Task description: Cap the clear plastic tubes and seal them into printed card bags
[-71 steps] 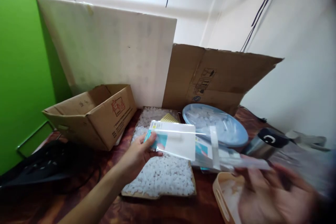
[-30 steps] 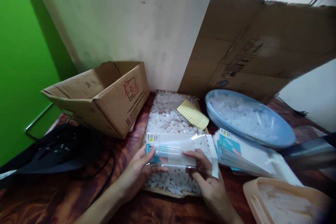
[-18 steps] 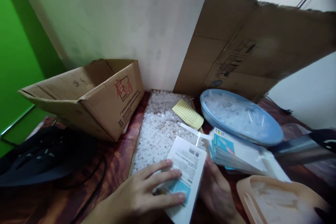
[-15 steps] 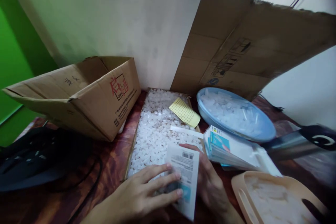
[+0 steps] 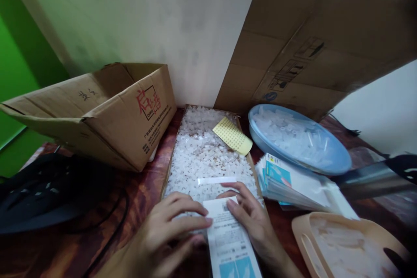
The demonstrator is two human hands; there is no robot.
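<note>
A white printed packet (image 5: 230,243) with blue pictures stands tilted at the bottom middle. My right hand (image 5: 252,217) grips its upper right side, thumb on the printed face and other fingers beyond the top edge. My left hand (image 5: 177,221) is closed at the packet's left edge, fingertips touching it; its thumb is partly hidden. Just beyond the packet, a narrow pale strip (image 5: 216,180) lies across the view by my right fingertips; whether it is held cannot be made out. Behind it, a shallow carton (image 5: 169,173) is full of small translucent plastic pieces.
A sheet of yellow stickers (image 5: 233,136) lies on the pieces. On the right are a blue basin (image 5: 342,169) of clear parts, a stack of packets (image 5: 293,182) and a peach tray (image 5: 302,239). An open cardboard box (image 5: 130,130) and a black object (image 5: 48,195) stand left.
The packet has turned to show more of its printed face and sits lower. My right thumb has come onto its front; my left fingers have drawn back to its edge. The strip shifted down-left.
</note>
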